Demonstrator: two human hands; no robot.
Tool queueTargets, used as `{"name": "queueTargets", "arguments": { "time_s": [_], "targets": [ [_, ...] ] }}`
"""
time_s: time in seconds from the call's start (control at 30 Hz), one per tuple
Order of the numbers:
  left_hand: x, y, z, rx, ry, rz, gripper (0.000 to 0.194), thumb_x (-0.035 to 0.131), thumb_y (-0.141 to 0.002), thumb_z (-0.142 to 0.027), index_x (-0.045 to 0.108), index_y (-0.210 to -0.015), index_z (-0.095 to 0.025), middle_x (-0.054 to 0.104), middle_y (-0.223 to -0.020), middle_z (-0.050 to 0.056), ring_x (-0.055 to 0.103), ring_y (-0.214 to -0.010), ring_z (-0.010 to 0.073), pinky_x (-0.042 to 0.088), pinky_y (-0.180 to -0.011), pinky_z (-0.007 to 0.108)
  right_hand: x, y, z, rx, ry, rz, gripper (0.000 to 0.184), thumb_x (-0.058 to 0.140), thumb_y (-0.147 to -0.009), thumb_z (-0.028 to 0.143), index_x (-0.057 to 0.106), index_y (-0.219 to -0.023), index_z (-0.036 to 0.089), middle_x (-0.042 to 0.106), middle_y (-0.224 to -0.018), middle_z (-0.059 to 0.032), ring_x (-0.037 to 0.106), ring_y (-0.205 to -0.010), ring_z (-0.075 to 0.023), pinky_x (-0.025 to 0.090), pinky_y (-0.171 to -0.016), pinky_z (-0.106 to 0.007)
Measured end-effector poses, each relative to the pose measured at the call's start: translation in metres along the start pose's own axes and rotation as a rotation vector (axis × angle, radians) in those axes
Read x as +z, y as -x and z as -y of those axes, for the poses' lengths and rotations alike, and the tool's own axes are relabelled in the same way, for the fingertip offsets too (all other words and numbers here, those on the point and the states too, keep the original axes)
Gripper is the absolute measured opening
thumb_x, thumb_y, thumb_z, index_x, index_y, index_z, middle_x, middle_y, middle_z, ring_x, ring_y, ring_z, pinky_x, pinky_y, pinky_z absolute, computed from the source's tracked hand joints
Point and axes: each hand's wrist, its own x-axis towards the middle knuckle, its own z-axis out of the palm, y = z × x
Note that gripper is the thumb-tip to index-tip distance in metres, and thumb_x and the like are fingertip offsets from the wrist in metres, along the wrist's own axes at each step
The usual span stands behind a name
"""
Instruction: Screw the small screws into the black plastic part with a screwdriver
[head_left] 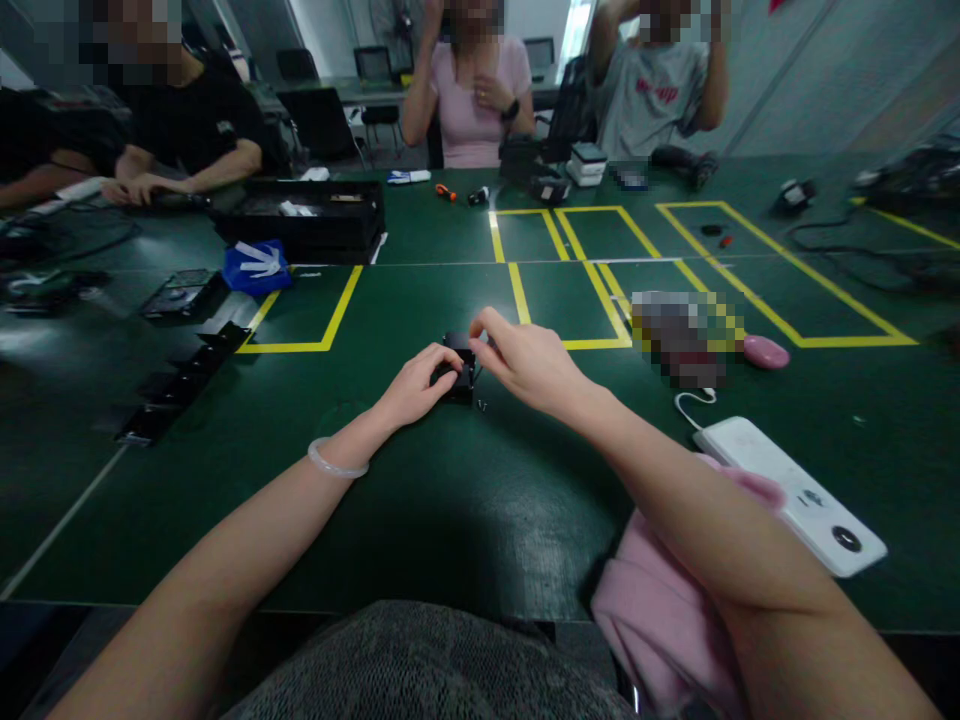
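On the green table (450, 520), in front of me, sits a small black box-like part (459, 347). My left hand (420, 385), with a pale bangle (339, 462) on its wrist, has thumb and fingers closed on this part from the left. At the part's right edge, my right hand (525, 362) is pinched with fingertips together. A thin dark line shows just below those fingertips; what they hold is too small to name. A few tiny screw-like bits (482, 405) lie beside the part.
Left are a row of black bracket-like pieces (187, 385), a blue packet (256, 267) and a black bin (300, 225). A white power bank (791, 495), pink cloth (660, 610) and pink oval object (766, 351) lie right. Several people sit across the table.
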Motion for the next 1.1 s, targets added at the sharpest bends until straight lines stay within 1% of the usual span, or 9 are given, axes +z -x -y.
{"name": "queueTargets", "arguments": {
  "time_s": [0.07,0.13,0.3,0.5,0.67,0.77,0.87,0.93,1.1],
  "targets": [
    [0.0004,0.0000,0.0010,0.005,-0.001,-0.001,0.011,0.050,-0.091,-0.023,0.059,-0.095,-0.019,0.062,-0.100,0.005,0.059,-0.097,0.0214,0.046,-0.091,0.036,-0.0004,-0.0009,0.0006,0.023,0.037,0.024,0.039,0.030,-0.103,0.042,0.059,-0.115,0.019,0.071,-0.085,-0.0054,0.060,-0.071,-0.0176,0.021,-0.059,-0.027],
    [0.0005,0.0000,0.0014,0.003,0.005,-0.006,0.011,0.050,-0.091,-0.023,0.059,-0.096,-0.018,0.063,-0.101,0.005,0.059,-0.097,0.0212,0.046,-0.091,0.036,-0.0001,-0.0016,0.0009,0.045,0.067,0.042,0.039,0.030,-0.104,0.040,0.059,-0.116,0.019,0.071,-0.085,-0.0060,0.060,-0.071,-0.0178,0.020,-0.058,-0.028],
    [0.0003,0.0001,0.0005,0.002,0.009,-0.008,0.012,0.050,-0.092,-0.024,0.059,-0.096,-0.018,0.063,-0.101,0.005,0.059,-0.096,0.0213,0.046,-0.090,0.035,0.0022,-0.0007,-0.0006,0.006,0.008,-0.018,0.037,0.029,-0.103,0.033,0.054,-0.125,0.017,0.072,-0.087,-0.0064,0.061,-0.071,-0.0176,0.023,-0.059,-0.027],
    [-0.0002,0.0000,-0.0006,-0.007,0.002,-0.001,0.011,0.050,-0.092,-0.023,0.059,-0.096,-0.019,0.062,-0.101,0.005,0.059,-0.097,0.0214,0.046,-0.090,0.036,-0.0002,-0.0008,0.0001,0.035,0.071,0.029,0.037,0.030,-0.104,0.041,0.058,-0.114,0.019,0.071,-0.084,-0.0055,0.061,-0.071,-0.0180,0.021,-0.058,-0.027],
    [-0.0010,-0.0001,-0.0013,-0.018,0.000,0.008,0.011,0.050,-0.091,-0.022,0.059,-0.096,-0.018,0.062,-0.102,0.006,0.059,-0.098,0.0215,0.046,-0.092,0.036,0.0023,-0.0003,-0.0011,0.006,0.016,-0.020,0.035,0.030,-0.103,0.031,0.053,-0.126,0.017,0.072,-0.087,-0.0061,0.062,-0.072,-0.0175,0.022,-0.059,-0.027],
    [-0.0006,-0.0003,-0.0006,-0.013,-0.003,0.006,0.010,0.050,-0.091,-0.022,0.059,-0.096,-0.019,0.062,-0.101,0.005,0.059,-0.098,0.0215,0.046,-0.092,0.036,0.0022,-0.0004,-0.0018,-0.013,-0.002,-0.018,0.036,0.032,-0.103,0.037,0.056,-0.121,0.017,0.072,-0.087,-0.0059,0.062,-0.072,-0.0176,0.024,-0.059,-0.026],
    [0.0002,-0.0003,0.0002,-0.006,0.002,-0.005,0.010,0.050,-0.091,-0.022,0.058,-0.095,-0.018,0.062,-0.100,0.005,0.059,-0.098,0.0216,0.046,-0.091,0.036,0.0007,-0.0013,-0.0007,0.016,0.053,0.016,0.037,0.033,-0.104,0.042,0.060,-0.115,0.019,0.072,-0.085,-0.0054,0.062,-0.072,-0.0176,0.021,-0.058,-0.027],
    [0.0005,-0.0002,0.0003,-0.012,0.003,-0.001,0.010,0.050,-0.091,-0.022,0.059,-0.096,-0.019,0.062,-0.101,0.005,0.060,-0.098,0.0216,0.046,-0.092,0.036,0.0002,-0.0016,0.0003,0.037,0.083,0.029,0.037,0.032,-0.104,0.039,0.060,-0.116,0.019,0.072,-0.086,-0.0060,0.061,-0.071,-0.0173,0.020,-0.058,-0.027],
    [0.0003,0.0001,0.0001,-0.011,0.001,0.001,0.010,0.050,-0.092,-0.023,0.058,-0.095,-0.019,0.062,-0.101,0.006,0.060,-0.098,0.0216,0.046,-0.092,0.036,0.0009,-0.0012,0.0004,0.019,0.024,0.007,0.036,0.030,-0.103,0.033,0.055,-0.124,0.018,0.073,-0.089,-0.0063,0.061,-0.072,-0.0174,0.022,-0.059,-0.027]
  ]
}}
